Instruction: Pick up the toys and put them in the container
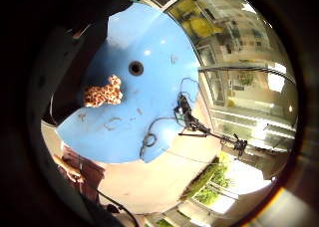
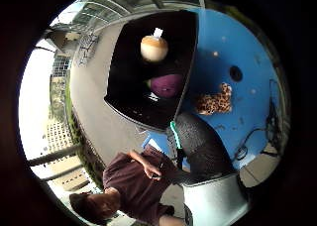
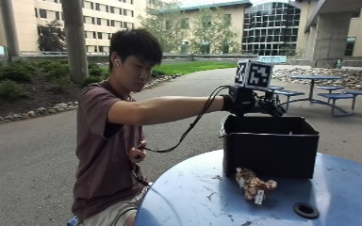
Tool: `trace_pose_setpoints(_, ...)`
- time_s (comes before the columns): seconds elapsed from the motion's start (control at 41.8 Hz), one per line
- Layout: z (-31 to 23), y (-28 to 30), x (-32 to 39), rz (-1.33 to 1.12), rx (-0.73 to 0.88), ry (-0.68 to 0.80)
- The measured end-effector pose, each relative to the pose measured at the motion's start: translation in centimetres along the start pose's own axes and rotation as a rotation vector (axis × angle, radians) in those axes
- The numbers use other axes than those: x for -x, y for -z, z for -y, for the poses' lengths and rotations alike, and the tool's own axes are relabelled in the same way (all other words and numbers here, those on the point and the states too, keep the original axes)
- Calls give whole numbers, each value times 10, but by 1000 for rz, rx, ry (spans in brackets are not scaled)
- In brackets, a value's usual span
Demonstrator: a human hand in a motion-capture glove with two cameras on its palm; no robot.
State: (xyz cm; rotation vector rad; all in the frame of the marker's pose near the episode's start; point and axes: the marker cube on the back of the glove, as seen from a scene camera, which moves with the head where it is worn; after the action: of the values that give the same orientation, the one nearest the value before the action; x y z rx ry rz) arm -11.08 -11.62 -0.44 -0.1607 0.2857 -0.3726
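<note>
My gloved right hand (image 3: pixel 254 102) hovers just above the open top of the black container (image 3: pixel 269 147), holding nothing, fingers relaxed. The thumb side palm view looks down into the container (image 2: pixel 130 62), where a round tan toy (image 2: pixel 154 48) and a purple toy (image 2: pixel 167 84) lie on the bottom. A spotted leopard plush (image 3: pixel 253 182) lies on the blue round table (image 3: pixel 193 197) right in front of the container's near wall. The little finger side palm view shows the plush (image 1: pixel 103 93) too, on the blue tabletop (image 1: pixel 149 38) beside the box.
A black-rimmed hole (image 3: pixel 306 210) sits in the tabletop near the plush. A loose cable (image 1: pixel 149 137) lies on the table near its edge. The person's bare left hand (image 3: pixel 138 151) holds a cable at the waist. Pavement surrounds the table.
</note>
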Motion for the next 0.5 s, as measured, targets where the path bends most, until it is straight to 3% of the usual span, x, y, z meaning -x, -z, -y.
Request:
trace_pose_setpoints(0.359, 19, -216, -16, 251, 247, -31)
trace_pose_setpoints(0.503, 32, -265, -6, 249, 103, -52)
